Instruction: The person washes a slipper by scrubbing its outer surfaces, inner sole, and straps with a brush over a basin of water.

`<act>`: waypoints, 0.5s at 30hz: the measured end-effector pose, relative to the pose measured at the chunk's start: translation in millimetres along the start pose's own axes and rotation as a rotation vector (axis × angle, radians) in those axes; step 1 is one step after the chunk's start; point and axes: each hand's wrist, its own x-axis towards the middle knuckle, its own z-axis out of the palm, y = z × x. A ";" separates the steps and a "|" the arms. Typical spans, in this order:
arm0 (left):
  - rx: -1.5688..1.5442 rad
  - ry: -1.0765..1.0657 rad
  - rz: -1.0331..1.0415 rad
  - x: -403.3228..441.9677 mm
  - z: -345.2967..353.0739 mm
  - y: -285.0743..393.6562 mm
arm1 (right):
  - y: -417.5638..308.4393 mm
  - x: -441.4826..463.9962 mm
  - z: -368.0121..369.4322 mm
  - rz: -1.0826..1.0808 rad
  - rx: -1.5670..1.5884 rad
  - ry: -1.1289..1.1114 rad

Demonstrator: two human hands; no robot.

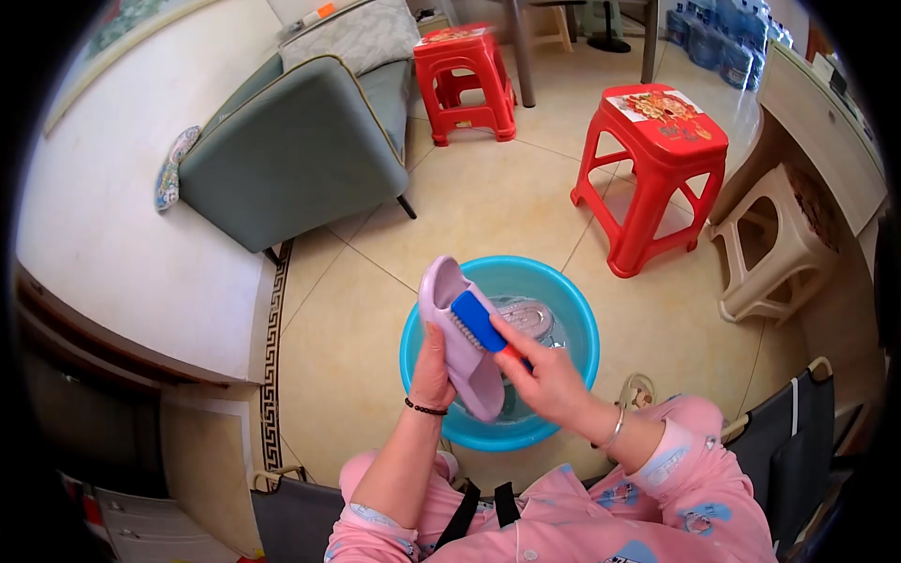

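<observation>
My left hand [433, 373] is closed round the side of a lilac slide slipper [481, 387], which it holds tilted above a blue basin [593, 361]. In my right hand [546, 378] is a scrubbing brush [478, 321] with a blue head and a red handle. Its grey bristles face the slipper and seem to touch it near the strap. Inside the basin, in water, lies a second slipper [528, 319], sole side partly in view. The lilac slipper hides part of the basin's left side.
Two red plastic stools [657, 131] stand ahead on the tiled floor [488, 197]. To the left is a grey-green armchair [296, 150]. A beige stool [774, 239] stands at the right beside a desk, and water bottles [727, 42] are at the back right.
</observation>
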 end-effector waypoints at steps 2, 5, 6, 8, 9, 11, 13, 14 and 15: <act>-0.065 -0.022 0.012 -0.9 1.4 1.9 | -1.1 11.2 -13.3 0.325 -0.057 -0.064; -0.098 -0.034 0.018 -3.3 7.1 6.8 | 19.3 18.2 -18.7 0.244 -0.053 0.023; -0.128 -0.034 0.011 -3.0 7.9 7.6 | 17.8 19.7 -21.0 0.287 -0.028 0.022; -0.128 -0.051 0.019 -1.7 9.2 8.9 | 11.7 13.2 -17.7 0.205 -0.001 0.049; -0.128 -0.064 0.027 -2.4 8.8 9.1 | 4.9 8.8 -14.8 0.121 -0.014 0.015; -0.092 -0.052 0.026 -1.0 -1.4 3.3 | 5.0 0.7 -4.6 -0.024 -0.039 -0.041; -0.066 -0.041 0.016 -0.5 -7.1 -0.2 | 4.4 2.2 -7.2 0.048 -0.048 -0.033; -0.063 -0.043 0.014 -1.4 -7.8 0.2 | 3.8 4.5 -9.4 0.118 -0.058 -0.025; -0.036 -0.039 0.019 -1.4 -8.1 1.1 | 5.9 11.6 -16.6 0.253 -0.061 -0.048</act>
